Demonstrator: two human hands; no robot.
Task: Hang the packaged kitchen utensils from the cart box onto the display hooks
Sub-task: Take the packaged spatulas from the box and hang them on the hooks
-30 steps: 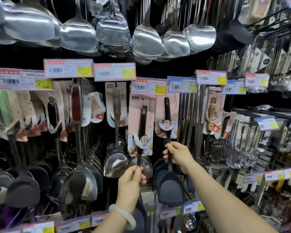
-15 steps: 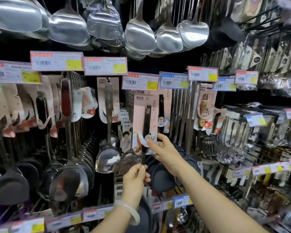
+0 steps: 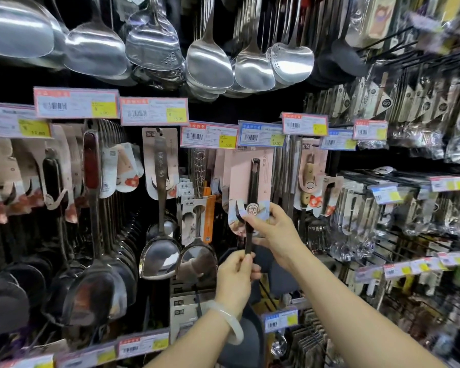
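Ahead of you, the display wall (image 3: 250, 112) fills the whole view, its rows of hooks crowded with carded utensils. Across the top hangs a row of bare steel ladles and turners (image 3: 207, 62), bowls down. Below them runs a line of price tags (image 3: 76, 106) in red and blue frames with yellow stickers, each mounted at the front of a hook. To the left of centre hang steel spatulas (image 3: 160, 251) on pale cards, and further left are dark-handled ones packed close together. To the right, smaller packaged tools (image 3: 351, 208) hang in clear wrap on long wire hooks.

At the centre, the packaged spatula (image 3: 252, 187) you are handling hangs upright just under the red and blue tags, its pink backing card against the cards behind it and its dark handle running down the middle. Whether its top is on the hook cannot be made out, because the tags cover it.

Your right hand (image 3: 276, 235) grips the lower edge of the card, fingers curled round it beside the round badge. Your left hand (image 3: 234, 277), with a pale bangle (image 3: 230, 321) on its wrist, pinches the dark shaft just below between thumb and fingers. The two hands are nearly touching.
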